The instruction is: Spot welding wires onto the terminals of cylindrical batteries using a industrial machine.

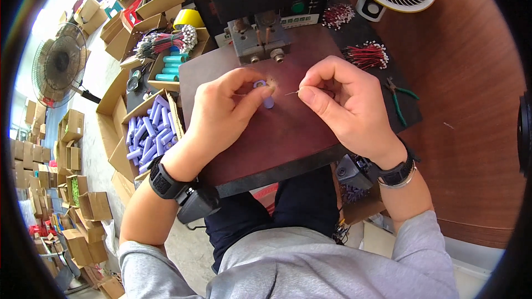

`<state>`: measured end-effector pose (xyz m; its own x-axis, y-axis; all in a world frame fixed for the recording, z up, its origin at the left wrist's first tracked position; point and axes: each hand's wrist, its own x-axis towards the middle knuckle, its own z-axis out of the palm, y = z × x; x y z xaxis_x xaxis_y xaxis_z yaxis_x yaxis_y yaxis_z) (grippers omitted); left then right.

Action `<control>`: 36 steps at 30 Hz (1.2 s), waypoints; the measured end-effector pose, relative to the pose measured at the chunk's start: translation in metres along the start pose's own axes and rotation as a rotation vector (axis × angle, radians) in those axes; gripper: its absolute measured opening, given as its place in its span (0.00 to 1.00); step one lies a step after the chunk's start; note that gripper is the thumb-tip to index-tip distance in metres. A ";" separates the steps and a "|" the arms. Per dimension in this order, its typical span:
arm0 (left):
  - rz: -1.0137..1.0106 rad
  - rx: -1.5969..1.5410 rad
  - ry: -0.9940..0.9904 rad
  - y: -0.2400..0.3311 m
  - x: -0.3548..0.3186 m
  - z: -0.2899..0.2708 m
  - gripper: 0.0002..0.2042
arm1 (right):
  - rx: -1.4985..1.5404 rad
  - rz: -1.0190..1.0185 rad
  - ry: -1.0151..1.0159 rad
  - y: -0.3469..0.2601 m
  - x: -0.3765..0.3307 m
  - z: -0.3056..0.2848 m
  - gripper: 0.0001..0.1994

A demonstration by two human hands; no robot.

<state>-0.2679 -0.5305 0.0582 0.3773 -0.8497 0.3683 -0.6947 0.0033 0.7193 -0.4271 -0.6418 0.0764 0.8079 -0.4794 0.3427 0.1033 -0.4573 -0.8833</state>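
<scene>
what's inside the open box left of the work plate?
The box holds loose purple cells, piled at mixed angles. Its floor and any lower layers are covered by the top cells. The left hand overlaps its right edge.
</scene>
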 end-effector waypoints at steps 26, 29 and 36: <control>-0.035 0.057 0.046 -0.016 0.013 0.014 0.12 | 0.479 0.242 0.060 0.044 0.043 0.021 0.07; -0.024 0.059 0.040 -0.015 0.012 0.013 0.11 | 0.354 0.212 0.059 0.039 0.043 0.020 0.07; -0.081 0.113 0.011 -0.011 0.015 0.013 0.11 | 0.356 0.207 0.065 0.041 0.042 0.019 0.06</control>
<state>-0.2627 -0.5497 0.0485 0.4411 -0.8391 0.3182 -0.7261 -0.1253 0.6760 -0.3775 -0.6664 0.0489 0.7957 -0.5854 0.1553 0.1456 -0.0640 -0.9873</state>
